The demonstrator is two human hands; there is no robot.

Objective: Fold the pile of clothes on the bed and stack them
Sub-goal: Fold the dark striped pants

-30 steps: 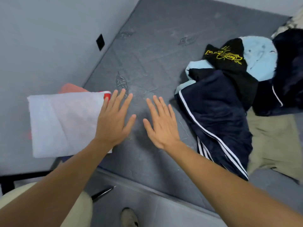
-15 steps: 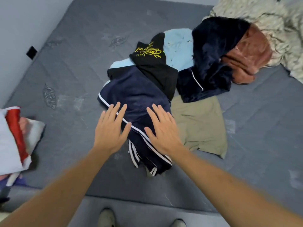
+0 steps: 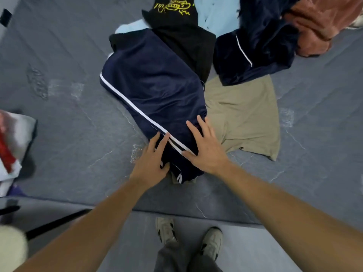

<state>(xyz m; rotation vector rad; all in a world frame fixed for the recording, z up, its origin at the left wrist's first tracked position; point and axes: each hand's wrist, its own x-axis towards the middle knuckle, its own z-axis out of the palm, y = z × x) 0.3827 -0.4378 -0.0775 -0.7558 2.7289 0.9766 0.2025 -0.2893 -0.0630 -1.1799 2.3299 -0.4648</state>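
A pile of clothes lies on the grey mattress (image 3: 68,134). Nearest me is a navy garment with white side stripes (image 3: 155,89). My left hand (image 3: 154,160) lies on its near left edge with fingers straight, the thumb tucked against the fabric. My right hand (image 3: 204,146) rests flat on its near end, fingers spread. Behind it lie a black shirt with yellow print (image 3: 182,30), a light blue garment (image 3: 216,18), another navy piece (image 3: 253,50) and a rust-brown one (image 3: 318,26). A khaki garment (image 3: 247,118) is spread flat to the right.
Folded white and red clothes (image 3: 13,146) sit at the mattress's left edge. My two shoes (image 3: 188,236) stand on the floor below the near mattress edge. A black rod (image 3: 57,222) lies at the lower left.
The view swung right from the folded stack to the pile. Both hands moved forward and came down onto the near end of the striped navy garment.
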